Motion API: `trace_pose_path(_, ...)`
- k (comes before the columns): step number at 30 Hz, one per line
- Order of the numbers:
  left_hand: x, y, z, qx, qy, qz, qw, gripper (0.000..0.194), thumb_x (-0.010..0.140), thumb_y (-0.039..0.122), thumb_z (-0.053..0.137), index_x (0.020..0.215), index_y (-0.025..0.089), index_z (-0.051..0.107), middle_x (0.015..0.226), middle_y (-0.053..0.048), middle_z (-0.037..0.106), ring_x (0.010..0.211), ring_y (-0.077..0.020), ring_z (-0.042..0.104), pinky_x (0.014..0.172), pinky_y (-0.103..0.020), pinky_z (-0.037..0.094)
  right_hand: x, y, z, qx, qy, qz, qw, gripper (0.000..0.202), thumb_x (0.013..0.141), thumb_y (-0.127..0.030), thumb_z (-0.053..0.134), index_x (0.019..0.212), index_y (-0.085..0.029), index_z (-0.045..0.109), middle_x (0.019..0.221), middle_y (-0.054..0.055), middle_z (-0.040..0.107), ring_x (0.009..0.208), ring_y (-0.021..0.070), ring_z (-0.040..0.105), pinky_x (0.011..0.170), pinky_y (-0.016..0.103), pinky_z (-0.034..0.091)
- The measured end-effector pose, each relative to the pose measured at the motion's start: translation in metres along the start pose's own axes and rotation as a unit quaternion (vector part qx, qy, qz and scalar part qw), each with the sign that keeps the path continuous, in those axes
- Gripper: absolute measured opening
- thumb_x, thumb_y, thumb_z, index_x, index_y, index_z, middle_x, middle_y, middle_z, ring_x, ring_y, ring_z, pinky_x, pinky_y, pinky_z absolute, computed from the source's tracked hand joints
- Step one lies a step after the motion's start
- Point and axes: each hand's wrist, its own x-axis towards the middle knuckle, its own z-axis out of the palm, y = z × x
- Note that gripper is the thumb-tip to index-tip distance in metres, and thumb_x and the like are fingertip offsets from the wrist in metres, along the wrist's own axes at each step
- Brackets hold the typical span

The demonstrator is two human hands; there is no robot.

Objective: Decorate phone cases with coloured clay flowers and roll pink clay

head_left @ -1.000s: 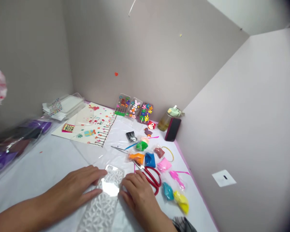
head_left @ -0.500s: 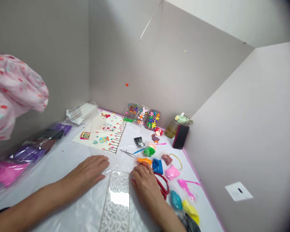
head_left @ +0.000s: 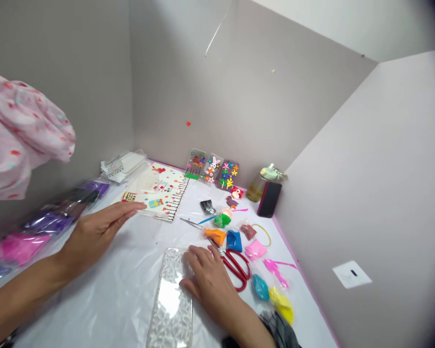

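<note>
A clear patterned phone case [head_left: 171, 299] lies flat on the white-covered table at the near centre, glare on its surface. My right hand [head_left: 208, 275] rests with fingers apart over its right edge, thumb on the case, holding nothing. Just right of it are red-handled scissors [head_left: 242, 270]. My left hand [head_left: 101, 227] is raised at the left, fingers straight and together, palm turned sideways, with nothing in it. Its fingertips are near the lower left corner of the decorated notebook [head_left: 166, 193].
Several clay packets, such as an orange one [head_left: 215, 236] and a yellow one [head_left: 282, 307], lie right. Three decorated cases [head_left: 212, 167] lean on the back wall beside a bottle [head_left: 255, 188] and phone [head_left: 270, 199]. Bagged clay [head_left: 50, 222] lies left.
My left hand has moved left and up off the table, turning on its side. My right hand has shifted left onto the case's edge, uncovering more of the scissors. The view has shifted slightly.
</note>
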Motion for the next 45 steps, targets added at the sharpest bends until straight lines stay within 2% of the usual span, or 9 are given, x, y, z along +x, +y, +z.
trace_pose_path(5,-0.019,0.040,0.002,-0.064,0.031,0.060,0.996,0.025,0.109,0.025,0.050,0.128,0.030,0.067,0.132,0.001,0.076,0.126,-0.0153,0.070,0.114,-0.025,0.051,0.001,-0.006,-0.002,0.259,0.067,0.112,0.957,0.031,0.105,-0.035,0.061,0.131,-0.020,0.069,0.139,0.018,0.070,0.131,0.0367,0.063,0.117,0.065,0.042)
trace_pose_path(10,-0.055,0.056,0.035,-0.163,-0.141,0.229,0.949,0.049,0.107,0.005,0.038,0.148,0.028,0.052,0.137,-0.006,0.073,0.145,-0.0215,0.056,0.116,-0.032,0.051,0.012,-0.012,-0.019,0.702,0.079,0.258,0.658,0.056,0.101,-0.066,0.057,0.124,-0.017,0.071,0.110,0.015,0.082,0.087,0.0244,0.079,0.080,0.038,0.061)
trace_pose_path(12,-0.064,0.057,0.047,-0.137,-0.164,0.245,0.946,0.051,0.104,0.003,0.041,0.149,0.026,0.052,0.145,-0.007,0.068,0.149,-0.0233,0.050,0.122,-0.035,0.046,0.015,-0.010,-0.021,0.726,0.102,0.273,0.623,0.053,0.089,-0.061,0.078,0.114,-0.015,0.074,0.094,0.012,0.083,0.069,0.0176,0.075,0.064,0.026,0.055)
trace_pose_path(19,-0.086,0.071,0.062,-0.097,-0.193,0.214,0.953,0.049,0.096,0.019,0.068,0.141,0.030,0.054,0.143,-0.003,0.069,0.153,-0.0195,0.044,0.137,-0.040,0.008,0.011,0.003,-0.023,0.650,0.190,0.276,0.682,0.044,0.083,-0.053,0.086,0.107,-0.018,0.076,0.092,0.008,0.084,0.072,0.0154,0.074,0.064,0.023,0.053)
trace_pose_path(22,-0.102,0.069,0.066,-0.062,-0.253,0.204,0.944,0.089,0.086,0.051,0.083,0.160,0.035,0.038,0.166,-0.006,0.050,0.160,-0.0271,0.033,0.135,-0.049,-0.003,0.011,0.001,-0.027,0.640,0.198,0.262,0.695,0.040,0.084,-0.052,0.085,0.104,-0.019,0.076,0.093,0.008,0.083,0.074,0.0163,0.074,0.066,0.025,0.054)
trace_pose_path(29,-0.095,0.002,0.041,0.011,-0.290,0.079,0.954,0.067,0.090,0.032,0.072,0.154,0.042,0.053,0.163,0.000,0.054,0.156,-0.0320,0.040,0.133,-0.056,0.014,0.007,-0.013,-0.019,0.668,0.117,0.231,0.697,0.044,0.092,-0.041,0.076,0.129,-0.022,0.062,0.099,0.006,0.079,0.072,0.0178,0.075,0.064,0.028,0.058)
trace_pose_path(34,-0.066,-0.034,0.020,0.128,-0.234,0.004,0.964,0.038,0.093,0.024,0.056,0.125,0.020,0.077,0.144,-0.010,0.071,0.151,-0.0422,0.045,0.127,-0.066,0.022,0.000,-0.026,-0.003,0.316,0.022,0.190,0.929,0.063,0.093,-0.015,0.069,0.151,-0.017,0.045,0.137,0.021,0.067,0.112,0.0319,0.071,0.092,0.052,0.061)
trace_pose_path(37,-0.070,-0.012,0.024,0.076,-0.264,-0.015,0.961,0.043,0.098,0.033,0.058,0.139,0.029,0.070,0.156,-0.006,0.061,0.150,-0.0388,0.048,0.127,-0.063,0.026,-0.001,-0.032,-0.004,0.064,0.010,0.075,0.995,0.042,0.096,-0.008,0.065,0.137,-0.015,0.058,0.140,0.020,0.065,0.123,0.0340,0.063,0.100,0.052,0.058)
trace_pose_path(45,-0.082,0.048,0.062,-0.014,-0.483,-0.040,0.875,0.120,0.067,0.039,0.092,0.167,0.032,0.028,0.173,-0.014,0.019,0.158,-0.0455,0.025,0.128,-0.063,0.026,-0.003,-0.028,0.006,-0.053,-0.024,-0.057,0.997,0.016,0.099,-0.012,0.069,0.113,-0.017,0.065,0.108,0.007,0.072,0.097,0.0240,0.066,0.086,0.035,0.058)
